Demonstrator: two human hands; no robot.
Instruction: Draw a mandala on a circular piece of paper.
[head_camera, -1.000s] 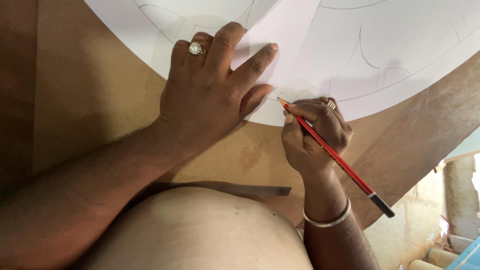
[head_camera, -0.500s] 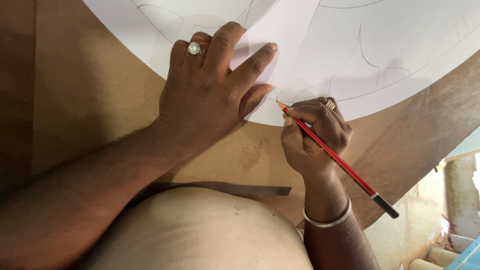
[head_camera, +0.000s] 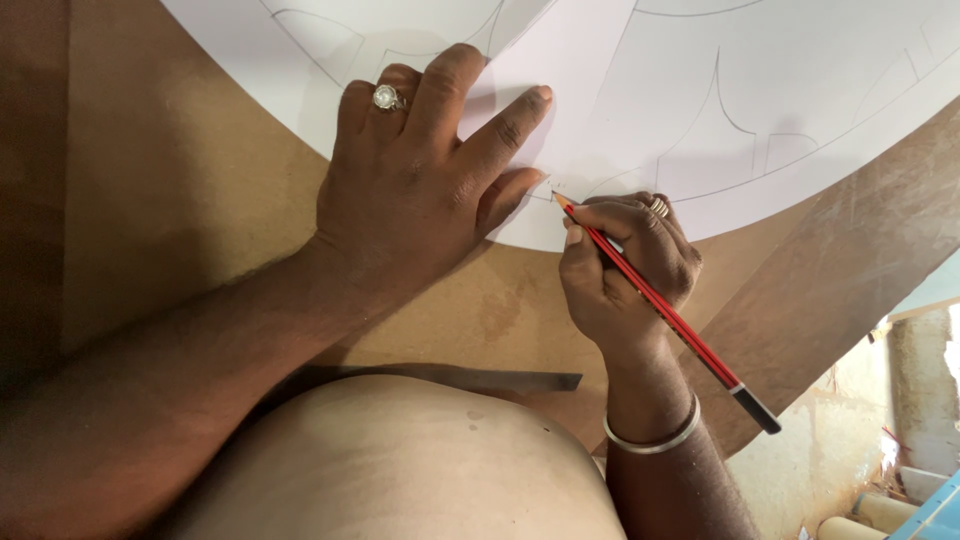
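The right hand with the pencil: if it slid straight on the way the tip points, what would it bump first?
The right hand aims the pencil up and left. Its tip is already at the paper, almost touching the left hand's thumb. So the thumb would likely come first, though height is hard to judge.

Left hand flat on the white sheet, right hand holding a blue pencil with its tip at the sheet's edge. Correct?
Not quite: the pencil is red with a black end, not blue. The head view shows it. The rest holds: the left hand lies flat on the white sheet, and the right hand holds the pencil with its tip at the sheet's edge.
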